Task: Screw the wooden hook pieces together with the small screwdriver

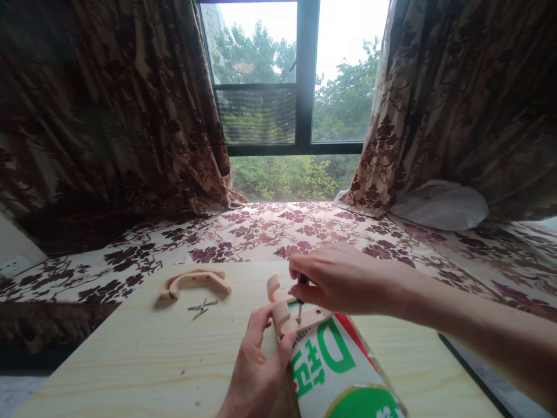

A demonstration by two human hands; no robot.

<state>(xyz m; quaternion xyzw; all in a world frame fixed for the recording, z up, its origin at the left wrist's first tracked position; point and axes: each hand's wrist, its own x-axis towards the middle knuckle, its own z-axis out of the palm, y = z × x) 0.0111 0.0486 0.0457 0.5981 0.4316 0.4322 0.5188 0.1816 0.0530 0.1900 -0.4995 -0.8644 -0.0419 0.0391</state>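
Observation:
My right hand [339, 278] is closed round the dark handle of a screwdriver [300, 310], whose shaft points down at a hole in a pale wooden piece [308, 319]. My left hand [263, 360] pinches the curved left end of that piece between thumb and fingers. Beneath the wooden piece lies a white, green and red printed bag [326, 366]. A second curved wooden piece [274, 287] shows just behind, partly covered by my right hand. Two more curved wooden pieces [195, 280] rest at the left, with several screws [202, 309] in front of them.
The pale wooden board [143, 348] lies under everything, with small dark specks at its left front. Behind it spreads a floral cloth [261, 232] below a window between curtains. A whitish plastic bag [441, 204] lies at the right back.

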